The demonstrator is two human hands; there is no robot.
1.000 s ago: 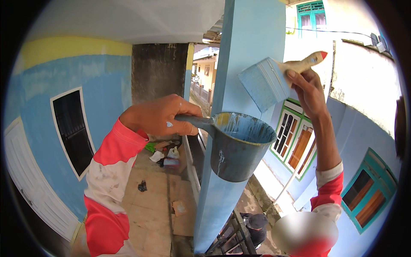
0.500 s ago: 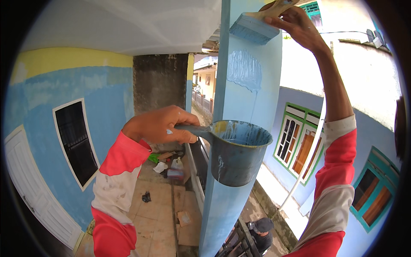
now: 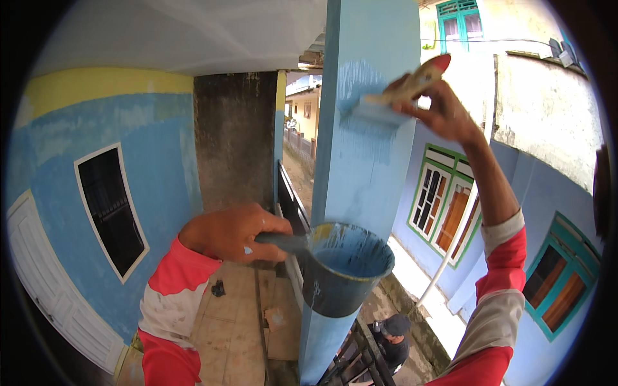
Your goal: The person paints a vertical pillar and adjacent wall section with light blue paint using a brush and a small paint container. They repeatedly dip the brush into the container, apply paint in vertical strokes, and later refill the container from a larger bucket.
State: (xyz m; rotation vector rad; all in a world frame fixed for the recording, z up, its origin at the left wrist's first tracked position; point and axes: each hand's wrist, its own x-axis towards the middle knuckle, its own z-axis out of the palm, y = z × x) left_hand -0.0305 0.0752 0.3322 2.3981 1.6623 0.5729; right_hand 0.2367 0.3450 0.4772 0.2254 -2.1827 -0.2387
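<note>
My left hand (image 3: 235,235) is closed around the handle of a dark plastic dipper (image 3: 341,283). Light blue paint (image 3: 351,257) lies inside it, and drips streak its wall. A wide paintbrush (image 3: 412,87) with a wooden, red-tipped handle is gripped in my right hand (image 3: 444,116). Its bristles, somewhat blurred, rest against the light blue pillar (image 3: 367,186). Wet paint (image 3: 360,77) shows on the pillar's face above and around the brush. The dipper hangs in front of the pillar, below the brush.
At left stands a blue and yellow wall with a dark window (image 3: 112,209) and a white door (image 3: 61,283). A person in a dark cap (image 3: 394,325) is below, beside a dark metal railing (image 3: 373,360). Across the lane is a house with a green-framed window (image 3: 444,202).
My right hand has brought the brush down the pillar, over the wet patch. My left hand and the dipper sit lower in view, and the dipper's opening shows more of the paint.
</note>
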